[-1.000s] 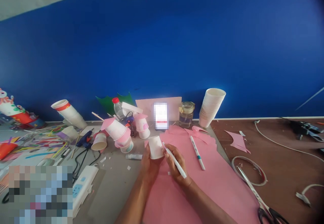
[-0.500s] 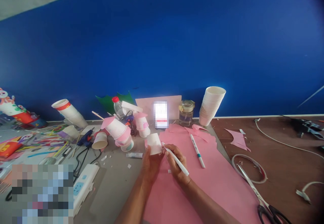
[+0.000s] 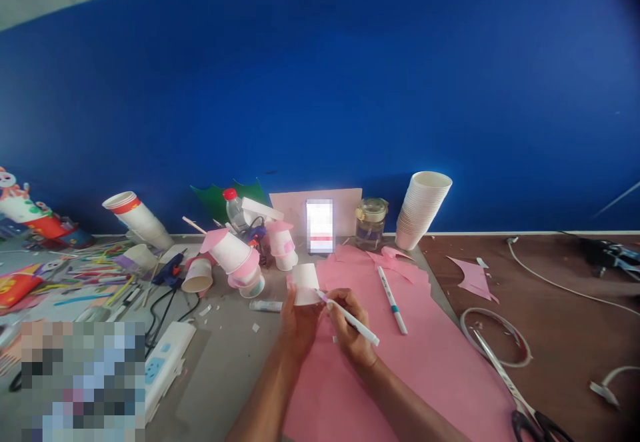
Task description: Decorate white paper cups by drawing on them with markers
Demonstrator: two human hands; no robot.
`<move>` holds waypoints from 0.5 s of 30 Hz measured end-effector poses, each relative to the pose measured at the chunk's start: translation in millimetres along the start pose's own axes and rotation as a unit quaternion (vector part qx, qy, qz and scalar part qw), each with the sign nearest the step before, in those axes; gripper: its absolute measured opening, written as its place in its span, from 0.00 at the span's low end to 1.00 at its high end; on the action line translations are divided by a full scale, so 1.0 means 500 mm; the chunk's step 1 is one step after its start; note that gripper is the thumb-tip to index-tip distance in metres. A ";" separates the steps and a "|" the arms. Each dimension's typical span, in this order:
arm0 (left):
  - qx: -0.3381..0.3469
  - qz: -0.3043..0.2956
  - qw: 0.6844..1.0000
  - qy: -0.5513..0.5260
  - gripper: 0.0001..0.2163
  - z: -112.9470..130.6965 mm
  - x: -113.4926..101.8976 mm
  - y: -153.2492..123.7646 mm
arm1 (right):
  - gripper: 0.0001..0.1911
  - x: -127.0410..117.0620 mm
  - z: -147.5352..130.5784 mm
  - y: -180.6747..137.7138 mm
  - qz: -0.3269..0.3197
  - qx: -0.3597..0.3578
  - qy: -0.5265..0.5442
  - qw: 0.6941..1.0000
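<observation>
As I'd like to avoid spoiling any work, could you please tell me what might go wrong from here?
The right hand holds a marker with its tip at the white cup, so a slip could leave a stray line. The left hand might dent the cup if its grip tightens. The scissors lie to the right, where the forearm could perhaps catch them.

Held cup (image 3: 305,277) looks matt white paper, smooth-sided; marker (image 3: 363,330) beside it, smooth white plastic. Large pink sheet (image 3: 440,362): matt paper. Near right, scissors (image 3: 507,381) show shiny metal and dark plastic; far, jar (image 3: 371,227) looks clear, glossy glass.
</observation>
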State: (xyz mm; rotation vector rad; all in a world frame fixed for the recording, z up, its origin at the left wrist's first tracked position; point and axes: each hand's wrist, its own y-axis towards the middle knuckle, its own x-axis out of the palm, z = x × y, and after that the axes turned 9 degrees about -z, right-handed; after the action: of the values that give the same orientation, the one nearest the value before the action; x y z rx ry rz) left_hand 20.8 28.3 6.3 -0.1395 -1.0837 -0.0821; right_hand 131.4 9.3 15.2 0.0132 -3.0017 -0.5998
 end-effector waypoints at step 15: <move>-0.006 0.039 0.999 0.013 0.16 0.002 0.013 -0.002 | 0.05 -0.002 0.008 0.002 -0.010 0.006 0.006 1.000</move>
State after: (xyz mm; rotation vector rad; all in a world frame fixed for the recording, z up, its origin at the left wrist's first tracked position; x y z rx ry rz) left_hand 22.8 27.5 12.6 -0.1905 -1.0510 -0.0206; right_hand 132.0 11.6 11.9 0.0484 -2.9971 -0.5831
